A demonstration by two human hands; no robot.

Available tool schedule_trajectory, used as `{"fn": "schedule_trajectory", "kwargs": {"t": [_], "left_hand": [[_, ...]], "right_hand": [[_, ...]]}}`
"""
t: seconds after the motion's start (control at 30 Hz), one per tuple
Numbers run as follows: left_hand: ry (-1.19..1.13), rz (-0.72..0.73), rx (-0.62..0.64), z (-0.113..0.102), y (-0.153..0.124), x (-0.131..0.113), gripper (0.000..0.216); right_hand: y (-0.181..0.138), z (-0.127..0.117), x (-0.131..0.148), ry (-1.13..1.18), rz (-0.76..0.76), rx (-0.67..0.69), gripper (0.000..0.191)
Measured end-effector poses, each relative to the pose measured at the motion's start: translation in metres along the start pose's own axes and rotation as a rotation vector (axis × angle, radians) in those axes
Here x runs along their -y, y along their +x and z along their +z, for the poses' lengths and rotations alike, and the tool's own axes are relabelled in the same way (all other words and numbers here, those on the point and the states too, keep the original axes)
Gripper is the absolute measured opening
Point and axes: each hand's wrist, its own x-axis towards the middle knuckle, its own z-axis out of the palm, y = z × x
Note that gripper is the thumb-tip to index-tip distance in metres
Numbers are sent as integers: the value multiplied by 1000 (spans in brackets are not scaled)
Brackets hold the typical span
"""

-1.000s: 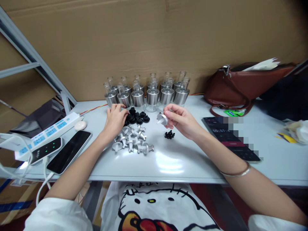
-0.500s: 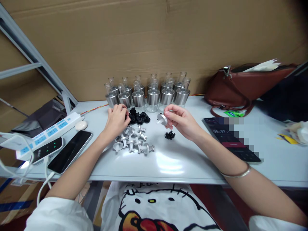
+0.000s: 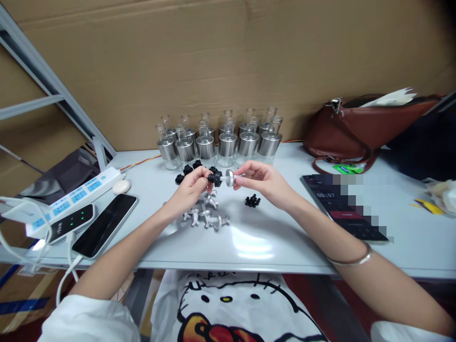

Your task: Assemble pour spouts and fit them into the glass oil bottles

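My left hand (image 3: 192,185) pinches a black rubber stopper (image 3: 215,178) over the middle of the table. Facing it, my right hand (image 3: 261,180) holds a silver metal pourer spout (image 3: 230,178) by its far end, the disc turned toward the stopper. The spout's thin stem meets the stopper; how deep it sits I cannot tell. Below my left hand lies a pile of silver spouts (image 3: 206,216), partly hidden by the wrist. More black stoppers (image 3: 187,169) lie behind that hand. A small heap of tiny black caps (image 3: 252,201) is under my right hand.
Two rows of glass bottles with metal sleeves (image 3: 228,142) stand at the back against cardboard. On the left are a power strip (image 3: 76,194), a phone (image 3: 105,225) and cables. A tablet-like screen (image 3: 342,209) and a brown bag (image 3: 356,128) are on the right.
My left hand has left the stopper pile with a black stopper and moved right. My right hand has shifted slightly left and turned the spout, so the two parts now meet.
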Motion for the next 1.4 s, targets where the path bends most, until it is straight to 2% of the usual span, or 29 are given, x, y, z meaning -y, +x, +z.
{"fn": "schedule_trajectory", "kwargs": {"t": [0.2,0.47,0.83,1.07,1.23,1.4], "left_hand": [[-103,0,36,5,-2,0,8],[-338,11,97,4,-1,3,31],[-327,21,201,1,-3,1,29],[-388,-30,337,2,-4,0,32],[-404,-28,309,3,-4,2,35],[-444,-70,342,4,-2,8,38]], "right_hand": [[-1,-1,-2,-44,-22,-4,25],[1,-3,-1,-40,-33,-23,25],[1,-8,-3,-20,-23,49,21],[-1,-9,1,2,-23,157,19],[-4,-7,7,20,6,181,22],[-3,-7,7,2,28,207,22]]}}
